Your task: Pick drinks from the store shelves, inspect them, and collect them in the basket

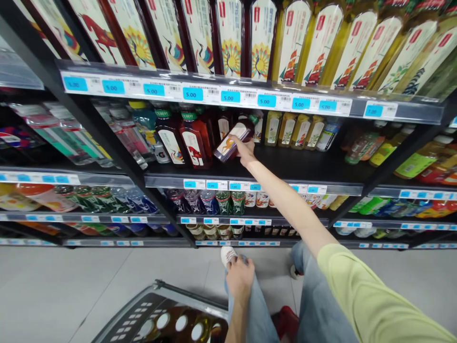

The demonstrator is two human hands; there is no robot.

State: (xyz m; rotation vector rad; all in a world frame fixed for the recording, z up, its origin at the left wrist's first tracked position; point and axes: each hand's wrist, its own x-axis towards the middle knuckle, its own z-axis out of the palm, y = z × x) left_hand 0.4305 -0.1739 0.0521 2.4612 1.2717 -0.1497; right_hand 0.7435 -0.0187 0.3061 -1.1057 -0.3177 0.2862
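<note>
My right hand point(246, 151) is wrapped around a dark drink bottle point(233, 138) with a pale label. The bottle tilts over the second shelf point(285, 164), its green cap toward the back right and its base toward the front left. Just left of it stand two dark red bottles with green caps, one with a red-figured label point(193, 143). My left hand point(240, 276) lies over my bent knee, fingers spread, holding nothing.
A grey shopping basket point(124, 309) with several capped bottles point(181, 323) stands on the floor at lower left. Above, a shelf edge point(214, 95) with price tags juts out under a row of tall bottles. Small yellow bottles point(287, 129) line the second shelf's back.
</note>
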